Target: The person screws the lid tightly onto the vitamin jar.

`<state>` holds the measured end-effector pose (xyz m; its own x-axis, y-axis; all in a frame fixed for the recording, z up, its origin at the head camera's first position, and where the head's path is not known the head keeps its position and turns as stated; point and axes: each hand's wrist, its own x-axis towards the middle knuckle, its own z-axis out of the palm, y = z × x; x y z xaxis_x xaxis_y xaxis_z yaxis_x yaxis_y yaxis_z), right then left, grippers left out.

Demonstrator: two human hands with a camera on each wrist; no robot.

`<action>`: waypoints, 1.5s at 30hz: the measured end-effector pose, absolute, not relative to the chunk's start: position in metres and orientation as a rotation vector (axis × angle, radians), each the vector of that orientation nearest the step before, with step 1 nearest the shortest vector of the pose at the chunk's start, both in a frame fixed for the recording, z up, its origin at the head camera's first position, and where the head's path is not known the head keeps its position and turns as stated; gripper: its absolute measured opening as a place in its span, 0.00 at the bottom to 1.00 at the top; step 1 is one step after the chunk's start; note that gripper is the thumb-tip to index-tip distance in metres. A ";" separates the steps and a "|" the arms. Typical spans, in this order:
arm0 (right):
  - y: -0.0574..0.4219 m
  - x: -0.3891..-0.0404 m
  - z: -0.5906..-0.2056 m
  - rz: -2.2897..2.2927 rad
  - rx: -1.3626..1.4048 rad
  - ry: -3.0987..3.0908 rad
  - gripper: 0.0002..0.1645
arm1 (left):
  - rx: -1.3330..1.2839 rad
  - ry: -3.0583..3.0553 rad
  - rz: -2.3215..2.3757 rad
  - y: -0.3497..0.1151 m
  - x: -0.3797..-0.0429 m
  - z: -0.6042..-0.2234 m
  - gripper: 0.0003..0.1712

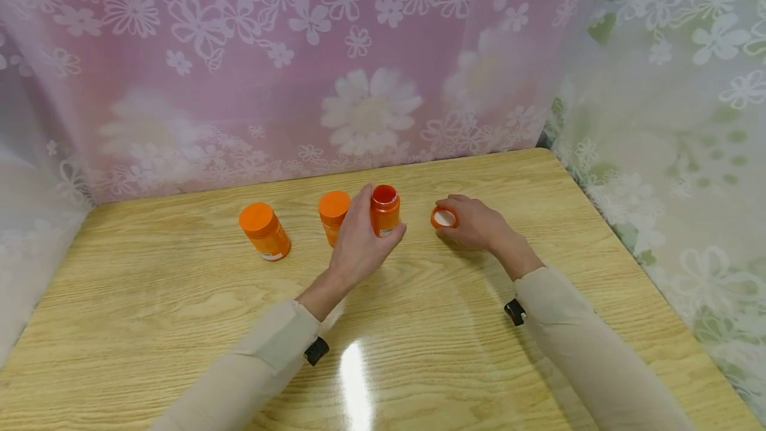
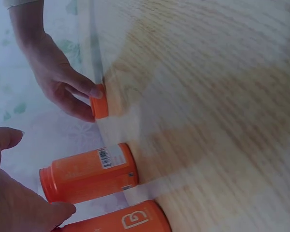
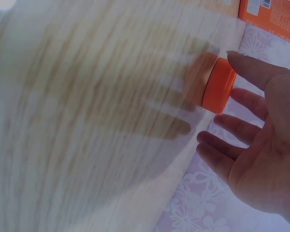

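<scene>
An uncapped orange bottle [image 1: 385, 210] stands upright on the table, its red-rimmed mouth facing up. My left hand [image 1: 363, 245] is spread beside and partly around it. In the left wrist view, a gap separates the thumb [image 2: 8, 137] from the bottle, while a fingertip lies near its other side. To the right, an orange screw cap [image 1: 445, 218] lies on the table with its white inside up. My right hand [image 1: 475, 223] pinches this cap at its edges between thumb and fingers; the remaining fingers are spread in the right wrist view.
Close behind my left hand stands a capped orange bottle [image 1: 332, 213], partly hidden by it. Another capped orange bottle [image 1: 265, 231] stands farther left. The wooden table [image 1: 179, 324] meets a pink floral curtain [image 1: 239, 85] at the back and a pale curtain [image 1: 688, 151] at the right.
</scene>
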<state>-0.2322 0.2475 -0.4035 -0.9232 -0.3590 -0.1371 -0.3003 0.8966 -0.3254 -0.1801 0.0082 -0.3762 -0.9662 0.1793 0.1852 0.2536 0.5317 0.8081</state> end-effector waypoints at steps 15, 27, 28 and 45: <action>0.246 -0.232 -0.402 -0.471 -0.500 2.872 0.36 | -0.287 -2.740 -1.523 0.006 -0.198 -0.404 0.51; 0.247 -0.234 -0.406 -0.469 -0.544 2.877 0.33 | -0.314 -2.690 -1.616 0.003 -0.210 -0.421 0.46; 0.247 -0.235 -0.406 -0.470 -0.551 2.877 0.33 | -0.306 -2.688 -1.630 0.003 -0.210 -0.422 0.46; 0.244 -0.240 -0.408 -0.497 -0.582 2.882 0.26 | -0.212 -2.675 -1.706 0.010 -0.225 -0.433 0.38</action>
<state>-0.2396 0.2435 -0.4078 -0.9114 -0.4017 -0.0891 -0.3487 0.8690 -0.3510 -0.2247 0.0101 -0.4325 -0.9904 0.1323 0.0393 0.0915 0.4154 0.9050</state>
